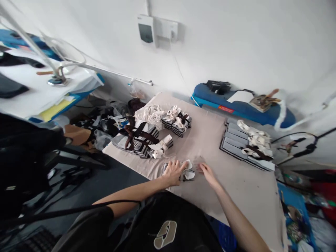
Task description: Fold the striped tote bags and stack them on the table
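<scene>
My left hand [173, 173] lies over a small bundle of folded fabric pieces [188, 175] near the table's front edge, its fingers closed on it. White tags or cloth ends and dark-edged layers stick out beside the fingers. Just to the right, my right hand [206, 171] hovers close to the bundle; its fingertips are smeared by motion, so what they hold is unclear. Beyond my left hand stand a small striped bundle [162, 145], a larger stack tied with dark brown strips [139, 138] and another tied stack [177, 121].
The beige cloth-covered table [204, 133] carries a heap of cream strips [151, 115] at its back left. Grey folded stacks [236, 143] lie at the right. Behind is a blue padded ironing board [215, 96] against the wall. Scraps and bags [105, 126] crowd the floor at left.
</scene>
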Demonstrator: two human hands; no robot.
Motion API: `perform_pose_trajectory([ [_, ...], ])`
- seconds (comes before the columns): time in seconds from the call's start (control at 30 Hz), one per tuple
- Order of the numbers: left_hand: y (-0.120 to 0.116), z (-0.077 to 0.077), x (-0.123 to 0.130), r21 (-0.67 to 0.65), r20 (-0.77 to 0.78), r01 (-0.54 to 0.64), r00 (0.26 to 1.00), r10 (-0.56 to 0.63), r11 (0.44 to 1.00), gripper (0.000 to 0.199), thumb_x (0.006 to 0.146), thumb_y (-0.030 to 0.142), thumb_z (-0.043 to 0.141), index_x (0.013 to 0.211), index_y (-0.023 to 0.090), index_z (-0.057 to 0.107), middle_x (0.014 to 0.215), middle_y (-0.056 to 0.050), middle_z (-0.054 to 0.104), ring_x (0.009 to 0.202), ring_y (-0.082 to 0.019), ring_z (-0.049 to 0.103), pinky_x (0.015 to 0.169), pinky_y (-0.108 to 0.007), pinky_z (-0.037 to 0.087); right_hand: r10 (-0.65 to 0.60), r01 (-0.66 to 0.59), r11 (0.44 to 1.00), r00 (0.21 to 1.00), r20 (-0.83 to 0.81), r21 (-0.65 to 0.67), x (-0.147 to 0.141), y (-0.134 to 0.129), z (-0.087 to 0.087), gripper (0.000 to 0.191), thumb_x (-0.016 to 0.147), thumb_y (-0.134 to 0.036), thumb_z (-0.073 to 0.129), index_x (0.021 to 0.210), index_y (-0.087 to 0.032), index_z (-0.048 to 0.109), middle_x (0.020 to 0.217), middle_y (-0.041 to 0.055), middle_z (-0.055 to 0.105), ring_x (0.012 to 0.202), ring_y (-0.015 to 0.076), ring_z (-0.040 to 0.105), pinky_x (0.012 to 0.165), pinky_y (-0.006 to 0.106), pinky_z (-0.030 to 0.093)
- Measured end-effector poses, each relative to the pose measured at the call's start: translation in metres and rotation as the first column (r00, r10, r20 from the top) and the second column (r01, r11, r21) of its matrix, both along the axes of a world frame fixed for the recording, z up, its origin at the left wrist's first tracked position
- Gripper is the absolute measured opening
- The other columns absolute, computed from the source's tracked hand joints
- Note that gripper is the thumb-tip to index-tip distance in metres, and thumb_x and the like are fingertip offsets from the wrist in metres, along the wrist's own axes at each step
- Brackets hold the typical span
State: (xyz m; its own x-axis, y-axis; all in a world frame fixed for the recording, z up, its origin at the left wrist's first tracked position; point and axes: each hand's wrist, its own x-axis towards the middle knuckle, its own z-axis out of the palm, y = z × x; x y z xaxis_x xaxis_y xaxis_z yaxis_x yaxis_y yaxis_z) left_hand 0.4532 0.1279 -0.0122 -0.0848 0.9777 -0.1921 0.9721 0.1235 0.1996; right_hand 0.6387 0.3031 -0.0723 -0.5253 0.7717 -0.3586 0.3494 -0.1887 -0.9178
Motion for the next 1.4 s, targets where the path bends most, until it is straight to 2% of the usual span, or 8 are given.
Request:
perform_pose_trajectory([
  [0.1, 0.022, 0.026, 0.015, 0.033, -0.008, 0.165, 0.986, -0.165, 0.986, 0.115, 0.064, 0.043, 0.084, 0.161, 0.020, 0.026, 0.129, -0.021, 0.057, 0.115, -0.040, 0.056, 0.096, -0.050, 0.044, -0.228, 0.195, 0.952, 0.966, -0.121, -0.235, 0.038, -0.034, -0.016, 0.063, 0.065, -0.074, 0.078, 0.099, -0.022, 0.077, 0.100, 0.0100, 0.081, 0.090, 0.0297, 0.076, 0.072, 0.039, 0.058],
  [0.2, 0.051, 0.044, 0.041, 0.063, -0.035, 0.362, 0.932, -0.361, 0.930, 0.114, 0.065, 0.047, 0.084, 0.160, 0.022, 0.025, 0.131, -0.021, 0.057, 0.115, -0.040, 0.056, 0.096, -0.050, 0.044, -0.433, 0.368, 0.892, 0.863, -0.260, -0.262, 0.067, -0.054, -0.015, 0.057, 0.074, -0.069, 0.075, 0.108, -0.023, 0.077, 0.113, 0.0063, 0.080, 0.103, 0.0279, 0.074, 0.081, 0.037, 0.059],
  [0.37, 0.098, 0.022, 0.091, 0.053, -0.073, 0.592, 0.805, -0.588, 0.804, 0.109, 0.067, 0.051, 0.084, 0.158, 0.022, 0.030, 0.129, -0.021, 0.060, 0.114, -0.039, 0.059, 0.095, -0.050, 0.045, -0.554, 0.526, 0.833, 0.802, -0.225, -0.175, 0.117, -0.064, -0.029, 0.062, 0.078, -0.071, 0.069, 0.116, -0.022, 0.074, 0.122, 0.0068, 0.076, 0.114, 0.0289, 0.070, 0.094, 0.041, 0.057],
  [0.57, 0.127, -0.023, 0.115, -0.058, -0.028, 0.644, 0.763, -0.646, 0.763, 0.111, 0.067, 0.051, 0.086, 0.158, 0.019, 0.031, 0.135, -0.024, 0.059, 0.120, -0.041, 0.059, 0.101, -0.052, 0.043, -0.577, 0.582, 0.795, 0.813, -0.081, 0.171, 0.146, -0.073, -0.046, 0.068, 0.081, -0.072, 0.060, 0.120, -0.017, 0.069, 0.126, 0.0167, 0.071, 0.119, 0.0331, 0.066, 0.103, 0.054, 0.052],
  [0.8, 0.125, -0.017, 0.082, 0.060, 0.196, 0.610, 0.769, -0.609, 0.790, 0.087, 0.080, 0.038, 0.078, 0.154, 0.019, 0.038, 0.146, -0.018, 0.057, 0.133, -0.034, 0.055, 0.114, -0.049, 0.039, -0.416, 0.334, 0.578, 0.906, -0.084, 0.745, 0.136, -0.081, 0.000, 0.035, 0.100, -0.033, 0.048, 0.127, -0.020, 0.066, 0.135, 0.0149, 0.066, 0.131, 0.0276, 0.058, 0.116, 0.054, 0.043],
  [0.97, 0.125, -0.021, 0.075, 0.278, 0.260, 0.437, 0.823, -0.505, 0.856, 0.032, 0.095, 0.022, 0.056, 0.126, 0.019, 0.063, 0.119, -0.011, 0.070, 0.117, -0.027, 0.064, 0.105, -0.042, 0.048, -0.309, 0.157, 0.623, 0.949, 0.057, 0.766, 0.125, -0.068, -0.003, 0.039, 0.098, -0.023, 0.048, 0.134, -0.020, 0.064, 0.140, 0.0127, 0.065, 0.134, 0.0271, 0.056, 0.118, 0.052, 0.043],
  [1.23, 0.139, -0.016, 0.113, 0.134, 0.219, 0.420, 0.871, -0.440, 0.898, 0.034, 0.095, 0.015, 0.053, 0.126, 0.020, 0.066, 0.119, -0.010, 0.067, 0.114, -0.023, 0.064, 0.104, -0.036, 0.050, -0.252, 0.062, 0.693, 0.954, 0.161, 0.718, 0.123, -0.063, -0.027, 0.052, 0.095, -0.016, 0.046, 0.146, -0.015, 0.053, 0.154, 0.0151, 0.053, 0.146, 0.0264, 0.045, 0.123, 0.050, 0.037],
  [1.4, 0.154, 0.001, 0.122, 0.045, 0.124, 0.481, 0.867, -0.482, 0.876, 0.018, 0.093, 0.018, 0.057, 0.100, 0.018, 0.074, 0.112, -0.013, 0.070, 0.116, -0.028, 0.062, 0.102, -0.039, 0.048, -0.273, 0.110, 0.722, 0.952, 0.136, 0.683, 0.124, -0.065, -0.034, 0.066, 0.093, -0.019, 0.051, 0.158, -0.012, 0.036, 0.157, 0.0183, 0.048, 0.147, 0.0291, 0.043, 0.123, 0.053, 0.036],
])
